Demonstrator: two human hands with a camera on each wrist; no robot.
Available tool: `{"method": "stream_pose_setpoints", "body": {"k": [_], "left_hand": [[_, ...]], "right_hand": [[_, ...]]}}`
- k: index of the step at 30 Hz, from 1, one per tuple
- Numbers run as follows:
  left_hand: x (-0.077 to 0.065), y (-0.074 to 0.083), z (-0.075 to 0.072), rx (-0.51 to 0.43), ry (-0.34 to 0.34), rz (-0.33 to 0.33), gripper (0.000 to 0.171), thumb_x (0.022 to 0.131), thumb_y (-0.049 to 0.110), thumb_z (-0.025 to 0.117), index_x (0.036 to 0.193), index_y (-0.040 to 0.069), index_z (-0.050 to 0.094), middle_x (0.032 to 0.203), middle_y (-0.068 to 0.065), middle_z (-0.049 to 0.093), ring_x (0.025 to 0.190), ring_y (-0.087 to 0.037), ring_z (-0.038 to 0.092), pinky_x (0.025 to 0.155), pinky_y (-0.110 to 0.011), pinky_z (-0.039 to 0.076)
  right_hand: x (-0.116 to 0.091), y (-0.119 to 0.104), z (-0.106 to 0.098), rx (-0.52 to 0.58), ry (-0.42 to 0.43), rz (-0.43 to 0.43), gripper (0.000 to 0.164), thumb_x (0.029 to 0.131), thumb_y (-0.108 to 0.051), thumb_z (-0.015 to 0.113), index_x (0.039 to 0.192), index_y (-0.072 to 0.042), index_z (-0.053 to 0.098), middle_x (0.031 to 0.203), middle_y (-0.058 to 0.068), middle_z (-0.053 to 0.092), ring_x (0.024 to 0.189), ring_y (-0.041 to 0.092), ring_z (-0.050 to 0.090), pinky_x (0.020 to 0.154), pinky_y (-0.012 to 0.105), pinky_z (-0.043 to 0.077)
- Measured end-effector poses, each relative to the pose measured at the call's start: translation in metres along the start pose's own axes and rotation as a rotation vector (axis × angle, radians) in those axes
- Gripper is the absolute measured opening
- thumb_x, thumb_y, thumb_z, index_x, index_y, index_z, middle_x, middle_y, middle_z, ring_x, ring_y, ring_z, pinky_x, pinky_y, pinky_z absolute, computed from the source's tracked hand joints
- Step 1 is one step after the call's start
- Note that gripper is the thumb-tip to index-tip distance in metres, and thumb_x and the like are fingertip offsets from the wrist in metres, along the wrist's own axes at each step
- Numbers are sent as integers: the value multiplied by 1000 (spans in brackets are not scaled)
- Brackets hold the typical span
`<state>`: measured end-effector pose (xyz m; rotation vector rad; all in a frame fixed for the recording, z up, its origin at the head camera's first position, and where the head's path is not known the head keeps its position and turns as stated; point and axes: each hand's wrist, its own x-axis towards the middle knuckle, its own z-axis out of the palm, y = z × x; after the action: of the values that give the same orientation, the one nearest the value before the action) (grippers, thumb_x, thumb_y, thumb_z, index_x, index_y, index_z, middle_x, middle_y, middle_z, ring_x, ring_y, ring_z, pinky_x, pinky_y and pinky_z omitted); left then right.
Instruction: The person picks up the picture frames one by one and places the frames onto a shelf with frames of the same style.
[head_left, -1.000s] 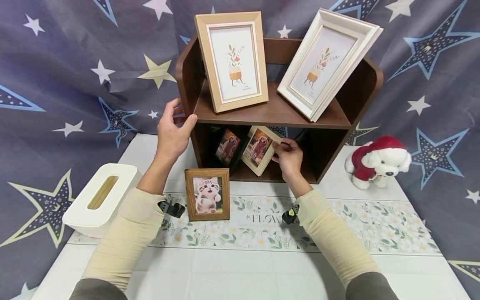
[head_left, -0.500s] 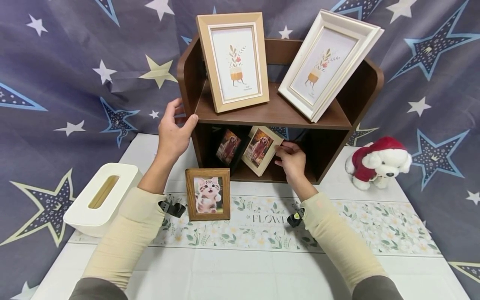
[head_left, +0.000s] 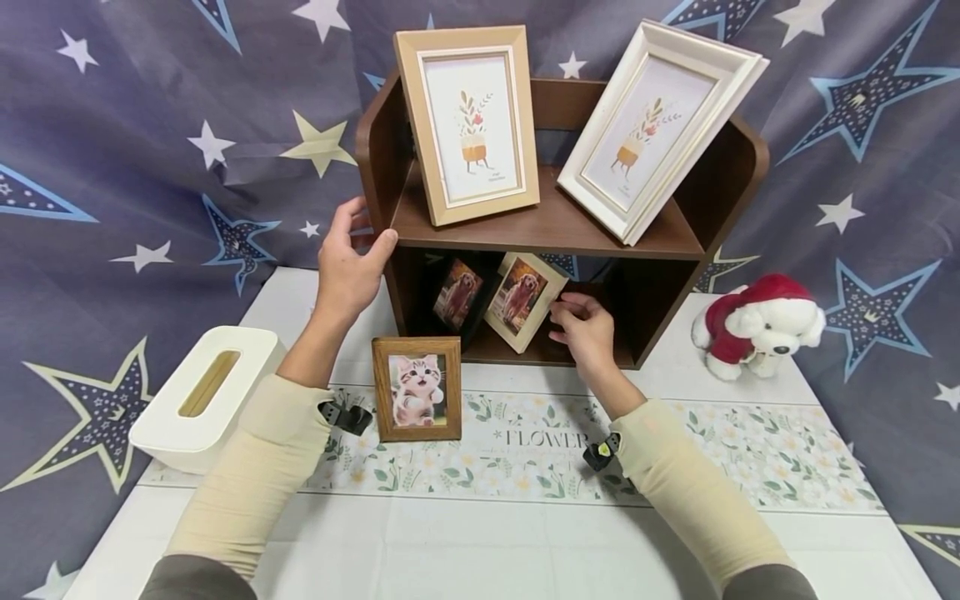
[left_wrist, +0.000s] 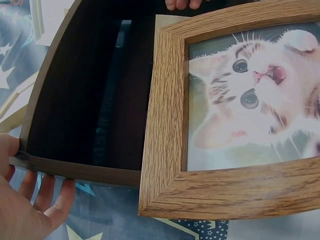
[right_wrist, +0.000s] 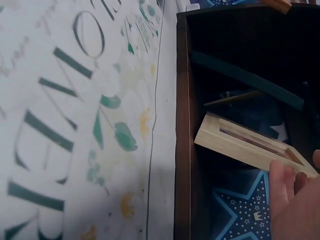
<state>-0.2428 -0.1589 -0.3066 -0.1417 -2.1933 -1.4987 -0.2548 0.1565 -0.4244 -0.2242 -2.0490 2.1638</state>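
Observation:
My left hand [head_left: 348, 271] grips the left side panel of the dark brown two-tier shelf [head_left: 540, 229], thumb in front and fingers behind; the left wrist view also shows this hand [left_wrist: 30, 200]. Inside the lower compartment, a pale wood photo frame [head_left: 498, 321] with a dog picture leans tilted. My right hand [head_left: 588, 333] is at that frame's right edge, fingers loosely bent. In the right wrist view its fingers lie by the end of the pale frame [right_wrist: 235, 140]; whether they touch is unclear. A black frame [head_left: 474, 321] with a similar picture stands left of it.
A brown wood frame [head_left: 380, 392] with a kitten picture stands before the shelf. Tan [head_left: 480, 212] and white [head_left: 671, 142] frames lean on the top tier. A white tissue box [head_left: 172, 408] sits left, a plush dog [head_left: 761, 325] right, on a floral runner-covered table [head_left: 480, 542].
My right hand has shifted slightly right, its thumb and fingers drawing off the pale frame, which stays in place. The left hand keeps its hold on the shelf.

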Motion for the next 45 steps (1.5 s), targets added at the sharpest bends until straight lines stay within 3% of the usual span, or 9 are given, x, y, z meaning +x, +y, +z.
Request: {"method": "stream_pose_setpoints", "body": {"k": [6, 14, 23, 29, 36, 45], "left_hand": [[0, -1, 0, -6, 2, 3, 52, 95, 21, 66, 145, 15, 53, 129, -14, 64, 113, -27, 65, 92, -38, 52], [0, -2, 0, 6, 1, -2, 52, 95, 21, 67, 145, 15, 53, 130, -14, 65, 114, -27, 65, 91, -37, 52], [1, -3, 0, 9, 3, 0, 52, 95, 20, 66, 144, 14, 53, 129, -15, 65, 114, -28, 66, 91, -36, 52], [1, -2, 0, 1, -1, 4, 52, 95, 19, 66, 145, 13, 52, 129, -16, 64, 114, -29, 65, 91, -35, 52], [1, -1, 0, 7, -4, 2, 52, 95, 20, 66, 145, 14, 52, 129, -16, 64, 114, -28, 65, 92, -37, 52], [1, -1, 0, 6, -3, 0, 52, 95, 21, 66, 145, 14, 52, 128, -15, 64, 114, -28, 65, 91, -35, 52]], "right_hand": [[-7, 0, 0, 9, -29, -6, 37, 94, -6, 66, 128, 5, 57, 97, -1, 63, 80, 9, 67, 62, 24, 60], [-14, 6, 4, -18, -90, -7, 32, 94, -2, 61, 125, 6, 59, 96, 0, 65, 81, 12, 68, 64, 26, 61], [-25, 5, 12, -49, -170, -3, 34, 96, -5, 61, 127, 8, 58, 101, 2, 63, 99, 33, 69, 73, 35, 63], [-30, 7, 19, -33, -199, 8, 30, 96, -4, 63, 123, 7, 60, 96, 1, 63, 87, 19, 68, 69, 32, 62], [-35, 10, 26, -27, -238, 22, 33, 95, -8, 68, 124, 7, 61, 98, 1, 64, 90, 20, 68, 67, 28, 61], [-40, 12, 34, -71, -303, 40, 33, 96, -10, 69, 126, 2, 63, 98, 0, 65, 86, 12, 69, 79, 44, 63]]}}
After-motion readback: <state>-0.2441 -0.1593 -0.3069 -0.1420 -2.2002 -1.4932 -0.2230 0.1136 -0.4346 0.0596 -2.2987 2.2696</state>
